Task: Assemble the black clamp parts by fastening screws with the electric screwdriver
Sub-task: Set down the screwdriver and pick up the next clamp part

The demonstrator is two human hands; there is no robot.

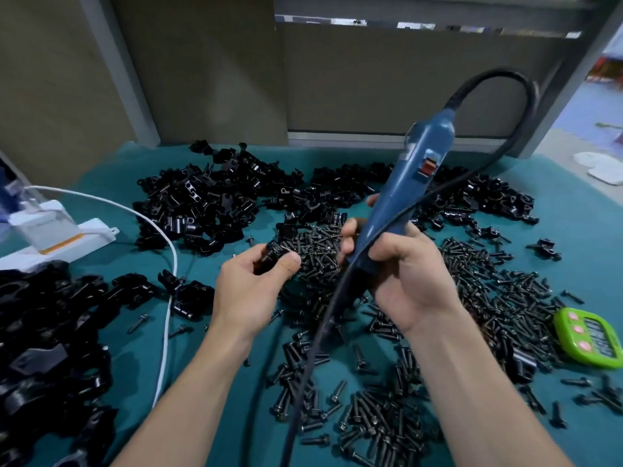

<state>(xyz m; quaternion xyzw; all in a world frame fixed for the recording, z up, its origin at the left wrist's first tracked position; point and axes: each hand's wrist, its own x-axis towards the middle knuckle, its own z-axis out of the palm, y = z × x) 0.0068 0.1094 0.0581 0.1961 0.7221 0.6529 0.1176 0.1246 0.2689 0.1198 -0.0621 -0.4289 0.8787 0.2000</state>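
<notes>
Loose black screws [371, 409] lie scattered at 6 o'clock, within easy reach. Just beyond, the left hand [249, 288] pinches a black clamp part [273, 256] at centre, turned toward the tool. The right hand [404, 281] wraps round the blue electric screwdriver [409, 183], its body tilted toward 1 o'clock and its bit hidden, likely readying a screw. A heap of clamp parts [209, 200] waits at 11 o'clock.

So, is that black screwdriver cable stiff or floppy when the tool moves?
Probably fairly stiff: the black cable holds a self-supporting arch above the blue screwdriver. It likely tugs slightly on the right hand, and may sweep loose screws where it trails.
</notes>
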